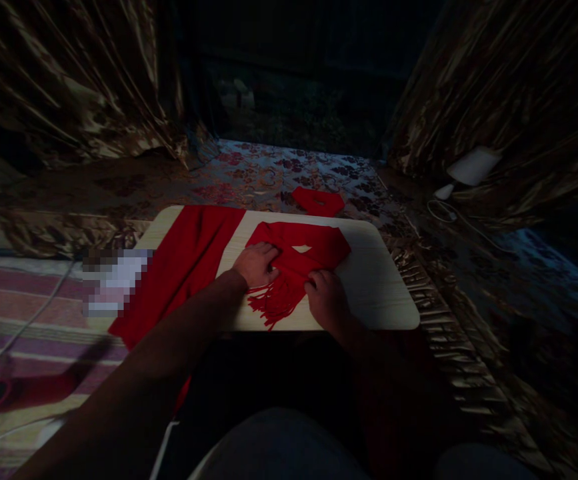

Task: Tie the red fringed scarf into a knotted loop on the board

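A red scarf (296,267) with a fringe lies folded on the small wooden table (379,287), with a small gap showing the tabletop near its middle. My left hand (259,265) is on the scarf's left side above the fringe, its fingers curled on the cloth. On the right edge of the scarf, my right hand (326,297) has its fingers bent and pressed against the fabric. A second long red cloth (183,267) drapes over the table's left side and hangs past its front edge.
Another folded red piece (319,201) lies beyond the table on the patterned cover (269,173). A white lamp (475,165) with a cord stands at the right. At lower left, a red hair dryer-like object (33,390) and cables rest on striped bedding (29,287).
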A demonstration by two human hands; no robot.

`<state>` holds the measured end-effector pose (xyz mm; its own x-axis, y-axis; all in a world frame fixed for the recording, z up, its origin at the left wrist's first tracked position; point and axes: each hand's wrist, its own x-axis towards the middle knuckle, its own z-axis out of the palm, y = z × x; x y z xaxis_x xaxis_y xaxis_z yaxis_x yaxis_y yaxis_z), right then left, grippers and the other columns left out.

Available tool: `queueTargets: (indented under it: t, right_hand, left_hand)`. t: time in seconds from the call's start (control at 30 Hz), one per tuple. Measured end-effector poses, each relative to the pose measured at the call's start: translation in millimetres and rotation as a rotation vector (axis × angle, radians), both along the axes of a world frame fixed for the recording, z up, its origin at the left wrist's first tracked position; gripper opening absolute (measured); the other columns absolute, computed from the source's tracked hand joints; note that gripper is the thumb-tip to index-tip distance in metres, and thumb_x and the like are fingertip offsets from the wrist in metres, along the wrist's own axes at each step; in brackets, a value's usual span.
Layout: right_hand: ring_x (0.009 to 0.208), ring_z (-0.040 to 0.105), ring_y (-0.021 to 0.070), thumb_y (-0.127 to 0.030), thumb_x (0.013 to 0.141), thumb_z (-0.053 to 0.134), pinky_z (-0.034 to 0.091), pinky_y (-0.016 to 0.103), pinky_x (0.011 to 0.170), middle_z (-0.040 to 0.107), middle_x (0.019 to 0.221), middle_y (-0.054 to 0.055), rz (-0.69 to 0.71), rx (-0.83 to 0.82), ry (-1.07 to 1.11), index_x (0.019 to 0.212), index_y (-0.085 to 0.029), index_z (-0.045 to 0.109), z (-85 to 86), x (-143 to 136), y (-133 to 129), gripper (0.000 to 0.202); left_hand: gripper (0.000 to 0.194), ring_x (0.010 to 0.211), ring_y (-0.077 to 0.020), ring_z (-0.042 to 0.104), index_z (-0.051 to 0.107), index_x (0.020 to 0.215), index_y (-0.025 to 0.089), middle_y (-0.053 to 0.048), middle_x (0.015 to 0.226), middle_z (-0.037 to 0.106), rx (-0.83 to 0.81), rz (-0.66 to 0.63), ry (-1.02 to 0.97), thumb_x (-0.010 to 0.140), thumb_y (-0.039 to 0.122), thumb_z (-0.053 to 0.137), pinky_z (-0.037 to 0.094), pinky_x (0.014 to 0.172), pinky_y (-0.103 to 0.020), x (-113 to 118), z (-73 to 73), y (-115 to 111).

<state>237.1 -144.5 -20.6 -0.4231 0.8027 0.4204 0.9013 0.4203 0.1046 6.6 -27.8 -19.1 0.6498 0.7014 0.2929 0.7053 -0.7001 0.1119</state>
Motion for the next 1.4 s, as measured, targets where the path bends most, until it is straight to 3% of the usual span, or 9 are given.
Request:
queueTargets:
  t: [0.47, 0.63, 0.7, 0.77, 0.83, 0.9, 1.03, 1.2, 1.4]
  right_hand:
    - [0.108, 0.052, 0.0275, -0.015, 0.087, 0.059, 0.040, 0.043, 0.093, 0.069, 0.110, 0.011, -0.019, -0.024, 0.047, 0.087, -0.020, 0.072, 10.5, 22, -18, 0.014]
    - [0.113, 0.055, 0.0264, -0.009, 0.080, 0.056, 0.045, 0.041, 0.099, 0.067, 0.118, 0.011, 0.023, -0.071, 0.259, 0.101, -0.019, 0.073, 4.7, 26, -18, 0.029]
    - [0.114, 0.056, 0.0264, -0.007, 0.076, 0.054, 0.046, 0.042, 0.103, 0.066, 0.122, 0.013, -0.032, -0.042, 0.398, 0.115, -0.016, 0.070, 3.3, 30, -12, 0.043]
    - [0.110, 0.060, 0.0269, -0.009, 0.074, 0.053, 0.048, 0.042, 0.101, 0.068, 0.119, 0.014, -0.175, -0.036, 0.533, 0.122, -0.013, 0.066, 2.3, 37, -3, 0.050]
    - [0.098, 0.065, 0.0254, -0.012, 0.074, 0.054, 0.052, 0.041, 0.093, 0.071, 0.111, 0.013, -0.336, -0.134, 0.662, 0.120, -0.014, 0.066, 1.0, 43, 7, 0.047]
    - [0.089, 0.068, 0.0219, -0.014, 0.076, 0.057, 0.055, 0.037, 0.087, 0.074, 0.103, 0.009, -0.395, -0.299, 0.777, 0.113, -0.017, 0.068, -0.6, 46, 14, 0.039]
    - [0.088, 0.070, 0.0179, -0.015, 0.082, 0.059, 0.055, 0.030, 0.084, 0.076, 0.098, 0.004, -0.222, -0.499, 0.878, 0.103, -0.020, 0.071, -2.2, 42, 17, 0.025]
    - [0.096, 0.067, 0.0199, -0.010, 0.087, 0.055, 0.052, 0.032, 0.090, 0.074, 0.103, 0.007, -0.158, -0.326, 0.655, 0.102, -0.020, 0.073, 3.9, 43, 18, 0.026]
    - [0.103, 0.063, 0.0185, -0.005, 0.086, 0.058, 0.050, 0.028, 0.093, 0.067, 0.118, 0.007, 0.035, -0.305, 0.419, 0.111, -0.021, 0.073, 7.6, 47, 30, 0.034]
  left_hand:
    - [0.033, 0.100, -0.0286, 0.060, 0.067, 0.110, 0.019, -0.012, 0.102, 0.067, 0.047, -0.002, 0.009, 0.091, 0.042, 0.051, 0.049, 0.086, -0.043, 1, -2.1, 2]
    - [0.033, 0.096, -0.0286, 0.060, 0.067, 0.108, 0.018, -0.012, 0.100, 0.067, 0.079, -0.006, 0.004, 0.090, 0.041, 0.052, 0.049, 0.085, -0.042, 1, -3.9, 2]
    - [0.033, 0.096, -0.0286, 0.060, 0.066, 0.109, 0.017, -0.012, 0.100, 0.067, 0.086, -0.007, -0.008, 0.090, 0.041, 0.052, 0.049, 0.086, -0.042, 1, -5.5, 2]
    - [0.033, 0.097, -0.0291, 0.060, 0.066, 0.108, 0.017, -0.013, 0.101, 0.067, 0.089, -0.008, -0.018, 0.089, 0.041, 0.053, 0.050, 0.086, -0.042, 0, -7.5, 2]
    - [0.034, 0.098, -0.0298, 0.061, 0.066, 0.108, 0.017, -0.013, 0.102, 0.068, 0.085, 0.001, -0.025, 0.089, 0.041, 0.054, 0.050, 0.087, -0.043, 0, -9.5, 3]
    - [0.035, 0.099, -0.0302, 0.062, 0.066, 0.111, 0.016, -0.014, 0.103, 0.069, 0.075, 0.034, -0.043, 0.089, 0.040, 0.054, 0.050, 0.088, -0.043, 0, -11.5, 4]
    - [0.040, 0.107, -0.0319, 0.063, 0.065, 0.119, 0.013, -0.016, 0.114, 0.069, 0.052, 0.097, -0.100, 0.086, 0.034, 0.054, 0.049, 0.098, -0.046, -3, -14.9, 7]
    - [0.058, 0.133, -0.0329, 0.053, 0.060, 0.134, 0.012, -0.018, 0.144, 0.058, 0.047, 0.009, -0.112, 0.080, 0.034, 0.057, 0.035, 0.117, -0.050, -7, -18.8, 11]
    - [0.066, 0.142, -0.0327, 0.046, 0.055, 0.144, 0.012, -0.017, 0.152, 0.051, -0.010, -0.035, -0.040, 0.082, 0.034, 0.056, 0.035, 0.118, -0.049, -10, -26.3, 18]
